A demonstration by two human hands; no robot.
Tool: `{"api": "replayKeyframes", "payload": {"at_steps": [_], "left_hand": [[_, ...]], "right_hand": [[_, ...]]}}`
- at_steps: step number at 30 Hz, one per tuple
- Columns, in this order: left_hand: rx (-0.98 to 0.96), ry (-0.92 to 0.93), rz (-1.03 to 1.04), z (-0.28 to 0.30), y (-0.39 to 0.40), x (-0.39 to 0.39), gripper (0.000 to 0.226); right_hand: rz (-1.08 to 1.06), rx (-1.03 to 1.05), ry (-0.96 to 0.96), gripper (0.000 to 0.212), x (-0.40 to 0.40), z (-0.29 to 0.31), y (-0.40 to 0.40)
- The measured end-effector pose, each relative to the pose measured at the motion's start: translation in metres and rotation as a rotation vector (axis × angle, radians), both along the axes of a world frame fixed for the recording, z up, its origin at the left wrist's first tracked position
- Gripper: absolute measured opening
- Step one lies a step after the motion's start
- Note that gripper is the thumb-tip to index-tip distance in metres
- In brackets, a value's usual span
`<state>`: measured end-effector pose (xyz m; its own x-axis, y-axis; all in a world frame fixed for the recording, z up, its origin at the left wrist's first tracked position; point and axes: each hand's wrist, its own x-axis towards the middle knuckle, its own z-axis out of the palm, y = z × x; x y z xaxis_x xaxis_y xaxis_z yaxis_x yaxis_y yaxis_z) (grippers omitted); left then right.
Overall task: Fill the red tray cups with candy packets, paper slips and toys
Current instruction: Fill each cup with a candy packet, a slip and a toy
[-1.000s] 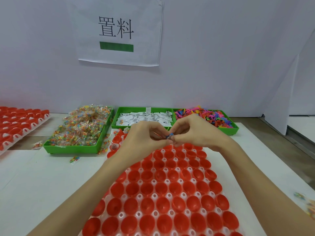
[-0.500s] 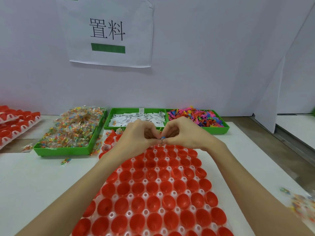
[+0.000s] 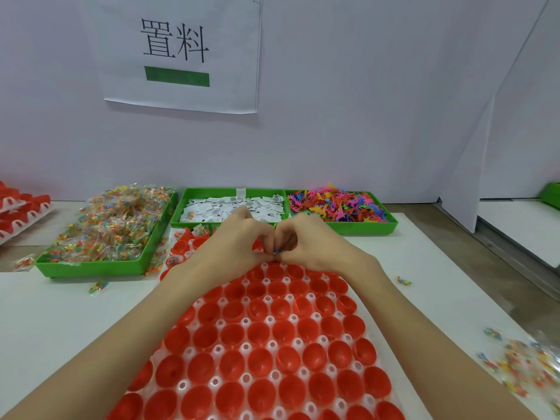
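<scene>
A red tray of cups [image 3: 263,353] lies in front of me, its near cups hollow. Above its far rows my left hand [image 3: 233,244] and my right hand [image 3: 309,241] meet fingertip to fingertip and both pinch one small blue toy [image 3: 277,253], mostly hidden by the fingers. Behind the hands stand three green bins: candy packets [image 3: 109,225] at the left, paper slips [image 3: 230,207] in the middle, coloured toys [image 3: 336,204] at the right. A few far-left cups near the paper bin hold packets and slips.
Stacked red trays [image 3: 18,210] sit at the far left. Loose candy packets lie on the white table at the left [image 3: 98,287], at the right [image 3: 404,281] and in a heap at the lower right [image 3: 527,365]. A white wall with a printed sign [image 3: 181,53] closes the back.
Both hands stay joined on the small blue toy and have sunk slightly toward the tray's far rows. The camera has shifted, so the bins sit differently in view.
</scene>
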<state>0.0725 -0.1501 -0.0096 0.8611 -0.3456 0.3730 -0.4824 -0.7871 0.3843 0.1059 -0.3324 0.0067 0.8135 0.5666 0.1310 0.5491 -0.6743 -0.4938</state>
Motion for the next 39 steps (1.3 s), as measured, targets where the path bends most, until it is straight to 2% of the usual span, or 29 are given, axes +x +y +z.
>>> {"api": "replayKeyframes", "payload": {"at_steps": [5, 10, 16, 20, 23, 26, 29, 33, 39], "left_hand": [[0.091, 0.005, 0.01, 0.002, 0.002, 0.002, 0.009], [0.165, 0.036, 0.008, 0.003, -0.001, 0.008, 0.011], [0.174, -0.061, 0.033, 0.0, -0.003, 0.008, 0.013], [0.215, -0.065, 0.036, -0.001, -0.007, 0.009, 0.011], [0.261, -0.064, 0.019, 0.001, -0.01, 0.011, 0.006], [0.282, -0.058, 0.003, 0.005, -0.01, 0.01, 0.007], [0.233, -0.043, 0.013, 0.007, -0.008, 0.007, 0.01], [0.163, -0.035, 0.065, 0.01, -0.001, -0.003, 0.011], [-0.049, -0.143, 0.288, 0.003, 0.056, -0.036, 0.006]], "right_hand": [[0.011, -0.081, -0.016, 0.016, -0.002, 0.001, 0.004], [-0.021, -0.067, 0.029, 0.015, -0.002, 0.001, 0.004], [-0.025, -0.072, 0.04, 0.018, -0.002, 0.003, 0.0], [-0.149, -0.004, 0.046, 0.021, 0.0, -0.003, 0.003], [-0.233, 0.027, 0.048, 0.017, 0.001, -0.006, 0.006], [-0.171, 0.024, 0.055, 0.006, 0.0, -0.003, 0.003], [-0.103, 0.005, 0.075, 0.009, 0.002, 0.005, -0.004], [-0.124, -0.005, 0.037, 0.017, 0.002, 0.014, -0.01], [-0.121, 0.056, 0.022, 0.017, -0.001, 0.031, -0.02]]}}
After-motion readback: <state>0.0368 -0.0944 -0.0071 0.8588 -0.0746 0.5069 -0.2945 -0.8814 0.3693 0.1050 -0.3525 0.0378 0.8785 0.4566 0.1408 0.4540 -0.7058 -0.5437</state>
